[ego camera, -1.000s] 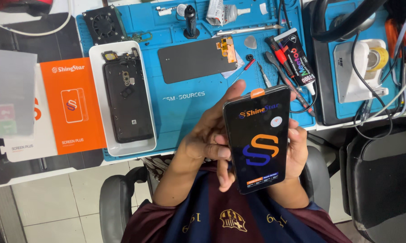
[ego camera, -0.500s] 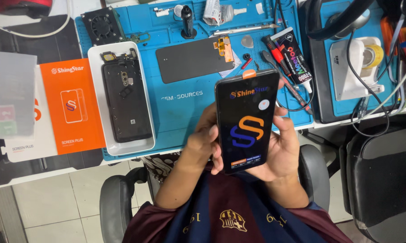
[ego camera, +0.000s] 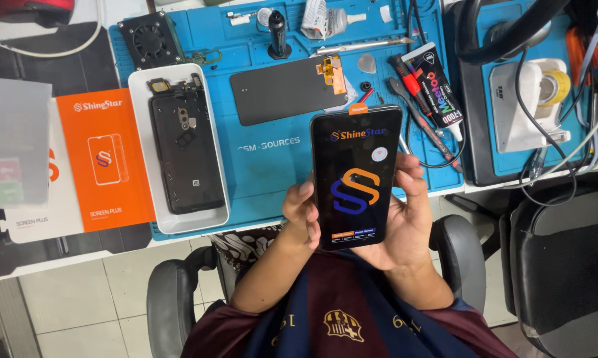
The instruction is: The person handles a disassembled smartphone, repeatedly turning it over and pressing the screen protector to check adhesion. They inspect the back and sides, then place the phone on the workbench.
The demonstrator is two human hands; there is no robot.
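A repair bench is seen from the head view, covered by a blue work mat (ego camera: 272, 166) that is crowded with tools, while pale floor tiles and the arms of a chair show below its front edge. On the mat's left side a white tray (ego camera: 140, 93) is set, and an opened phone body (ego camera: 183, 156) lies in it with its dark inner parts facing up. Left of the tray an orange packaging card (ego camera: 103, 159) is laid beside a frosted plastic sleeve (ego camera: 14, 142). Further back on the mat a removed dark display panel (ego camera: 282, 89) is placed flat, its flex cable at its right end, and a small black fan (ego camera: 150, 40) sits at the far left corner. To the right a glue tube (ego camera: 434, 86) and screwdrivers (ego camera: 415, 99) are spread, apart from the hands.

A new replacement screen (ego camera: 355, 176) is held upright above the mat's front edge, near the chest, its protective film with an orange pull tab left in place. The left hand (ego camera: 302, 212) is curled against the screen's left edge, fingers closed on it. The right hand (ego camera: 405, 219) is wrapped behind and around the right edge, so the part is gripped from both sides.

The step in hand is judged to be the inspection of the new screen ahead of fitting. For the next move, the part would need to be carried across to the tray and lined up squarely with the phone body, with care taken over any cable at its back, which cannot be seen here.
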